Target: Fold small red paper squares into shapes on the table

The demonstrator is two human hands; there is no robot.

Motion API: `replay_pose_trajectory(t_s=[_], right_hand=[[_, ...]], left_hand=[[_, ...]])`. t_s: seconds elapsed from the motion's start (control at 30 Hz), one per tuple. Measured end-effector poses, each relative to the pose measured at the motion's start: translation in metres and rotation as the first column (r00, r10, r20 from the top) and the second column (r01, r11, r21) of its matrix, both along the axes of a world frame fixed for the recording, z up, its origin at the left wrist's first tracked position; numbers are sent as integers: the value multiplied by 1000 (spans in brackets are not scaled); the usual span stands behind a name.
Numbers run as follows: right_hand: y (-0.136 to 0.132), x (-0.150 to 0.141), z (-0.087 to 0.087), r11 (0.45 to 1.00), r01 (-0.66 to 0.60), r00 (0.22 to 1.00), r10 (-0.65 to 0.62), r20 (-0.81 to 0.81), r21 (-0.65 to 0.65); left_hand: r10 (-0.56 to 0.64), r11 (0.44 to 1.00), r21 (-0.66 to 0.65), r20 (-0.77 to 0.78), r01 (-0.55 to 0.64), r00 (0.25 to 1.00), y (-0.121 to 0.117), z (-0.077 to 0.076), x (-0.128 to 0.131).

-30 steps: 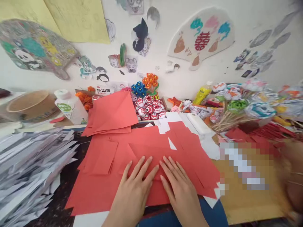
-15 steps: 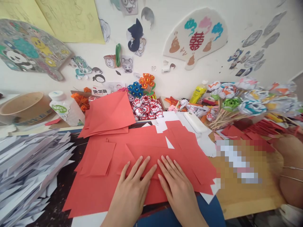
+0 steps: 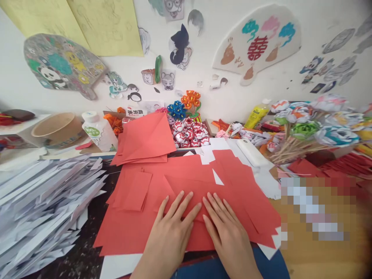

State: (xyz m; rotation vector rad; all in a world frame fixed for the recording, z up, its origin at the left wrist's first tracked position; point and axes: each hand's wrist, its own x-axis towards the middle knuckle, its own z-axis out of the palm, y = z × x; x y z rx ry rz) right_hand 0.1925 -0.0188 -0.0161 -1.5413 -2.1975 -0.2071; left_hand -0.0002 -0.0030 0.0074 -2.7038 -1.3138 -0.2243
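My left hand (image 3: 173, 228) lies with fingers spread on a folded red sheet of paper (image 3: 190, 184). Beside it, my right hand (image 3: 228, 226) is also flat on the red paper, its fingers stretched out and its thumb apart. Larger red sheets (image 3: 122, 237) spread under both hands. To the left lies a small stack of red paper rectangles (image 3: 134, 192). Behind are red square sheets (image 3: 145, 135), piled up. Both palms face down, and the paper directly beneath them is hidden.
Folded white paper strips (image 3: 49, 205) heap up at the left. Along the wall stand a round tub (image 3: 56, 130), a white bottle (image 3: 99, 133), red-white paper flowers (image 3: 190, 133) and a yellow bottle (image 3: 257, 114). Paper flowers on sticks (image 3: 303, 130) lie at the right.
The view has turned left, so the scene sits farther right. Both hands keep the same place on the red paper. Another person's arm at the right has mostly left the view.
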Motion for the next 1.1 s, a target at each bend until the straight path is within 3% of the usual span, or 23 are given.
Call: replay_pose_trajectory(t_s=[0.33,0.7,1.1], right_hand=[[0,-5,10,996,39,998,-43,-43,-80],[-7,-7,10,997,80,993,-79,-86,7],[-7,-7,9,997,74,996,-74,-40,4]], left_hand=[[-35,998,54,-34,37,999,3,-5,-1],[-32,999,45,17,31,999,2,-4,-1],[-41,998,38,21,40,999,2,-3,-1]])
